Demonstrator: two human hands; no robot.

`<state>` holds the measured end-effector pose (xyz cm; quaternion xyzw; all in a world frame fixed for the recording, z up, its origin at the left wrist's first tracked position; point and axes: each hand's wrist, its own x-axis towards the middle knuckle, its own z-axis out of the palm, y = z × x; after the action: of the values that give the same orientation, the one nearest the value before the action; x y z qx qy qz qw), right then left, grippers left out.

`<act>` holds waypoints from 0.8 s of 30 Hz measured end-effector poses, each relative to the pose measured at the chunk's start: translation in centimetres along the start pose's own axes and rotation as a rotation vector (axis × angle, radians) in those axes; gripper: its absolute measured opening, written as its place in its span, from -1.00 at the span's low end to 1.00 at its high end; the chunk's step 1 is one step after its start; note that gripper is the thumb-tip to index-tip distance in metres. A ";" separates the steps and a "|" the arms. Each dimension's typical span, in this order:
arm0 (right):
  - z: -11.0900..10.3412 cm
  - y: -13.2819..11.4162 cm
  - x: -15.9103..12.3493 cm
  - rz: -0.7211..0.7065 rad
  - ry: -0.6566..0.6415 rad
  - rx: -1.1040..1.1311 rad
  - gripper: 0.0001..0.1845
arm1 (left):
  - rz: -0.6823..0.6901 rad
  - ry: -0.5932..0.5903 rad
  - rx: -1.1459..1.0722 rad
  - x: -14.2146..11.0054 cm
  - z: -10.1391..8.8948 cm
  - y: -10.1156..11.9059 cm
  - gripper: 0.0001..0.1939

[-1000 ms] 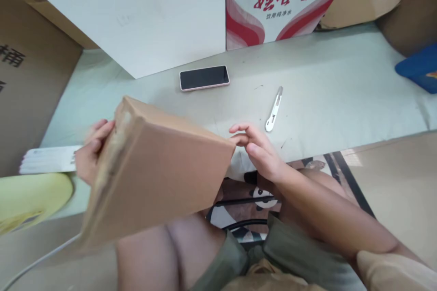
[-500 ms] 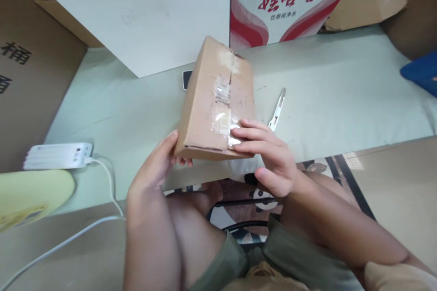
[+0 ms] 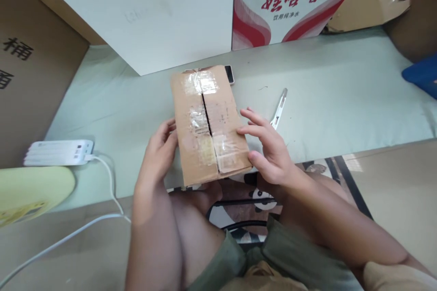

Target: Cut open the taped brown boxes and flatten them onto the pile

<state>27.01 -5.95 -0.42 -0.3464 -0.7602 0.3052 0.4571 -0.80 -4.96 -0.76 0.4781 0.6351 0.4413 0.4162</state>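
Observation:
A small brown cardboard box (image 3: 191, 154) is in front of me, its top flaps facing up. Clear tape crosses the flaps, and a dark slit shows along the seam between them. My left hand (image 3: 160, 148) grips the box's left side, with some fingertips hidden behind it. At the right edge, my right hand (image 3: 269, 148) has its fingers spread, the index finger and thumb touching the cardboard. Just beyond that hand lies a white utility knife (image 3: 280, 107). Part of a dark-screened phone-like device (image 3: 230, 75) shows behind the box.
A white box (image 3: 143, 18) and a red-and-white water carton (image 3: 287, 13) stand at the back of the pale green surface (image 3: 341, 100). On the left are a large brown carton (image 3: 34, 86), a white power bank (image 3: 59, 152) with a cable, and a yellow-green object (image 3: 37, 186).
The box has tipped and turned, bringing its taped top into fuller view and exposing the device behind its right side. My right fingers have moved from the tape to the right edge.

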 end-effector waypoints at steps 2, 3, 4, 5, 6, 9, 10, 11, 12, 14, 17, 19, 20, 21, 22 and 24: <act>0.2 0.0 0.0 0.018 -0.034 0.073 -0.57 | 0.058 0.042 -0.060 0.1 -0.2 -0.5 -0.54; 0.3 0.0 -0.1 0.027 -0.050 0.110 -0.53 | 0.099 0.049 -0.091 0.2 -0.4 -0.7 -0.48; 0.5 0.0 -0.1 0.041 -0.062 0.143 -0.51 | 0.144 0.051 -0.119 0.2 -0.5 -0.9 -0.40; 0.6 0.1 -0.1 0.058 -0.071 0.175 -0.50 | 0.188 0.053 -0.142 0.3 -0.7 -1.1 -0.33; 0.7 0.1 -0.1 0.071 -0.081 0.206 -0.50 | 0.227 0.058 -0.161 0.4 -0.8 -1.3 -0.27; 0.7 0.3 -0.1 0.061 -0.125 0.293 -0.56 | 0.354 0.090 -0.214 0.5 -0.8 -1.4 -0.21; 0.7 0.3 -0.1 0.041 -0.150 0.315 -0.58 | 0.410 0.101 -0.241 0.5 -0.7 -1.2 -0.24; 0.7 0.4 -0.1 0.024 -0.174 0.332 -0.59 | 0.468 0.113 -0.258 0.5 -0.6 -1.1 -0.27; 0.6 0.4 -0.1 0.014 -0.194 0.344 -0.61 | 0.518 0.124 -0.266 0.5 -0.5 -0.9 -0.32; 0.7 0.4 -0.1 0.017 -0.211 0.359 -0.62 | 0.559 0.148 -0.256 0.5 -0.2 -0.4 -0.40; 0.8 0.3 -0.2 0.042 -0.203 0.353 -0.63 | 0.497 0.168 -0.236 0.5 0.1 0.2 -0.44; 0.9 0.2 -0.2 0.043 -0.200 0.340 -0.63 | 0.447 0.175 -0.241 0.5 0.2 0.4 -0.42; 0.9 0.1 -0.2 0.033 -0.196 0.334 -0.62 | 0.430 0.177 -0.239 0.5 0.2 0.4 -0.42; 0.7 0.1 -0.2 0.021 -0.185 0.325 -0.63 | 0.420 0.180 -0.236 0.6 0.2 0.4 -0.42; 0.5 0.2 -0.1 0.016 -0.156 0.303 -0.64 | 0.418 0.185 -0.234 0.7 0.1 0.3 -0.41; -0.4 0.5 0.2 0.075 -0.036 0.170 -0.67 | 0.435 0.190 -0.239 0.9 0.0 -0.1 -0.38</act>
<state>27.42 -5.44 -0.61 -0.3290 -0.7261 0.3920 0.4592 -1.04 -4.09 -0.92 0.5072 0.4972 0.6352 0.3034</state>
